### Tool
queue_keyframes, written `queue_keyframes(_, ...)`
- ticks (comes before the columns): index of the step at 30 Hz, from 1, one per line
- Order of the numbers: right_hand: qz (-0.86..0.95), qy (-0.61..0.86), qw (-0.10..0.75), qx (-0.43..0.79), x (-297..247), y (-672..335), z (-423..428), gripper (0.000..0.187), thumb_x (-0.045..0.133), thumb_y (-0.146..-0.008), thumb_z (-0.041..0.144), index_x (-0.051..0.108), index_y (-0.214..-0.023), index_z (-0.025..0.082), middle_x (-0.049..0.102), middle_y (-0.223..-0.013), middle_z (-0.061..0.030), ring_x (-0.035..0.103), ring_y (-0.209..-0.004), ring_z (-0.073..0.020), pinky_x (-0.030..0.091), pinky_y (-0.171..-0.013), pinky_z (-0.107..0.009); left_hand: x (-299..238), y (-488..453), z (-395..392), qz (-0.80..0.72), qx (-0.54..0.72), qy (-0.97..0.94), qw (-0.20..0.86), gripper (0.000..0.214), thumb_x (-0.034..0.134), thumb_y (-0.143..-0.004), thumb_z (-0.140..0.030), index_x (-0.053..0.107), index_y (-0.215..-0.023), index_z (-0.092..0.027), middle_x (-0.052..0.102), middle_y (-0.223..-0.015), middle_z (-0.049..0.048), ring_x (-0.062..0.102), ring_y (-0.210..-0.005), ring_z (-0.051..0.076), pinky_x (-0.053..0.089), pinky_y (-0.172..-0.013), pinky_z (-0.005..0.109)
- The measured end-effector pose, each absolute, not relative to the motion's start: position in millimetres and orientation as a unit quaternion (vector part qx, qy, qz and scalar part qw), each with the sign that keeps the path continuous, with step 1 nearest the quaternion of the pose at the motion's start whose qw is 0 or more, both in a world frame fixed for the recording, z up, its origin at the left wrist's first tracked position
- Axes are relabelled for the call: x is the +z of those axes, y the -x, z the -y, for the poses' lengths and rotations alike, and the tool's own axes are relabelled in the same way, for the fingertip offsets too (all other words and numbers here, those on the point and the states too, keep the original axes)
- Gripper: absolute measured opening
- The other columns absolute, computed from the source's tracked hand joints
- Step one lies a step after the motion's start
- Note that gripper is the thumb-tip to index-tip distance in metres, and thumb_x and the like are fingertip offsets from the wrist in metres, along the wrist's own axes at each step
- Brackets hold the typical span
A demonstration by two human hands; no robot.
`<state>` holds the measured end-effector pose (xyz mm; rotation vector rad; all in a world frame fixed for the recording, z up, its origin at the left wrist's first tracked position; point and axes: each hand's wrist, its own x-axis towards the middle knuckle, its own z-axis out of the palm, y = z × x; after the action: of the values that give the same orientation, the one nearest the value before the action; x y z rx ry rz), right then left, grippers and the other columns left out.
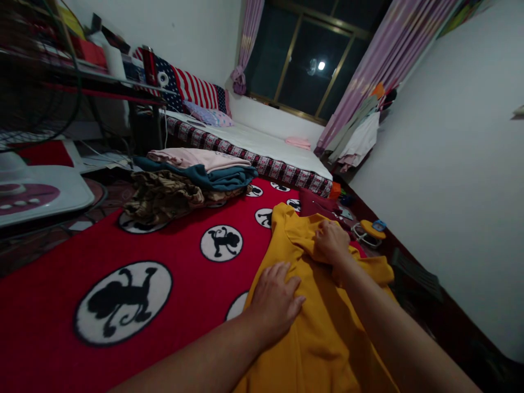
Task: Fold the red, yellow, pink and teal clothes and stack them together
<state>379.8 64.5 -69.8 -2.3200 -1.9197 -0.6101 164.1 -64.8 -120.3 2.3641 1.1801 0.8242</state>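
A mustard-yellow garment (319, 327) lies spread on a red blanket (192, 278) printed with black monkey figures in white circles. My left hand (275, 299) rests flat on the garment's left edge, fingers stretched out. My right hand (332, 242) is closed on a fold of the yellow cloth near its upper part. A dark red garment (317, 203) lies just beyond the yellow one.
A pile of folded clothes (192, 177) in pink, teal and a patterned brown sits at the back left of the blanket. Behind it is a mattress (262, 144) with pillows. A white fan base (36, 191) stands left. A white wall (458, 180) runs along the right.
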Motion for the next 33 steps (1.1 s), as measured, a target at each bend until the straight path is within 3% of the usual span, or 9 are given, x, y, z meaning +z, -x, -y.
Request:
queue_keyframes(5,0.636,0.768,0.054,-0.056,-77.3,-383.9,-73.5,0.024,0.059,-0.083,0.039,0.071,-0.091,0.021,0.072,-0.094,-0.0070,0.066,-0.088,-0.0225,0.043,-0.069,-0.028,-120.1,-164.0,64.3,-0.417,0.288,-0.843,0.179,0.029,0.053,-0.090,-0.039,0.062,-0.110,-0.020,0.048,-0.140,0.0111,0.041,-0.130,0.028,0.032,-0.110,0.046)
queue_keyframes(8,0.589,0.790,0.116,-0.123,-78.7,-394.9,-72.0,0.031,0.049,-0.088,0.041,0.071,-0.095,0.021,0.071,-0.096,-0.0079,0.065,-0.089,-0.0224,0.043,-0.067,-0.028,-122.7,-164.9,63.5,-0.414,0.291,-0.844,0.176,0.029,0.054,-0.089,-0.039,0.061,-0.111,-0.021,0.048,-0.141,0.0105,0.041,-0.130,0.028,0.032,-0.110,0.046)
queue_keyframes(12,0.571,0.807,0.065,-0.135,-79.3,-399.4,-68.1,0.025,0.050,-0.085,0.029,0.069,-0.097,0.019,0.069,-0.103,-0.0113,0.064,-0.092,-0.0248,0.043,-0.068,-0.030,-124.1,-165.0,62.7,-0.405,0.291,-0.849,0.176,0.030,0.054,-0.089,-0.039,0.061,-0.112,-0.022,0.049,-0.140,0.0106,0.042,-0.129,0.027,0.032,-0.110,0.046)
queue_keyframes(15,0.610,0.766,0.124,-0.158,-77.3,-388.8,-60.7,0.026,0.050,-0.083,0.021,0.065,-0.105,0.018,0.065,-0.112,-0.0107,0.063,-0.096,-0.0234,0.044,-0.074,-0.030,-122.4,-164.8,61.9,-0.403,0.311,-0.839,0.191,0.032,0.054,-0.090,-0.038,0.060,-0.117,-0.021,0.052,-0.137,0.0103,0.044,-0.127,0.026,0.034,-0.109,0.045)
queue_keyframes(18,0.689,0.687,0.184,-0.139,-76.8,-370.2,-39.8,0.023,0.050,-0.082,0.018,0.064,-0.101,0.018,0.064,-0.107,-0.0087,0.062,-0.089,-0.0205,0.045,-0.078,-0.029,-120.4,-164.8,58.5,-0.395,0.363,-0.810,0.239,0.030,0.051,-0.091,-0.028,0.059,-0.119,-0.021,0.059,-0.129,0.0082,0.051,-0.120,0.023,0.038,-0.106,0.041)
queue_keyframes(22,0.774,0.591,0.221,-0.052,-83.3,-345.7,13.5,0.016,0.049,-0.082,0.015,0.063,-0.089,0.018,0.063,-0.092,-0.0068,0.061,-0.082,-0.0192,0.047,-0.078,-0.030,-120.3,-162.2,46.4,-0.363,0.490,-0.725,0.320,0.027,0.045,-0.090,-0.012,0.064,-0.108,-0.019,0.066,-0.112,0.0059,0.059,-0.107,0.016,0.045,-0.098,0.031)
queue_keyframes(28,0.853,0.447,0.255,0.080,-96.8,-327.6,99.9,0.022,0.050,-0.086,0.014,0.064,-0.101,0.022,0.062,-0.108,-0.0074,0.061,-0.097,-0.0183,0.050,-0.083,-0.031,-120.3,-145.4,20.6,-0.397,0.583,-0.639,0.306,0.032,0.043,-0.081,-0.003,0.067,-0.099,-0.015,0.068,-0.102,0.0059,0.063,-0.097,0.015,0.049,-0.089,0.027)
queue_keyframes(33,0.876,0.427,0.223,0.022,-106.9,-322.8,125.3,0.027,0.049,-0.093,0.019,0.067,-0.113,0.027,0.059,-0.123,-0.0097,0.058,-0.110,-0.0201,0.049,-0.090,-0.035,-122.9,-129.1,6.4,-0.483,0.547,-0.640,0.241,0.031,0.046,-0.080,-0.003,0.068,-0.098,-0.014,0.069,-0.101,0.0074,0.063,-0.098,0.018,0.048,-0.093,0.033)
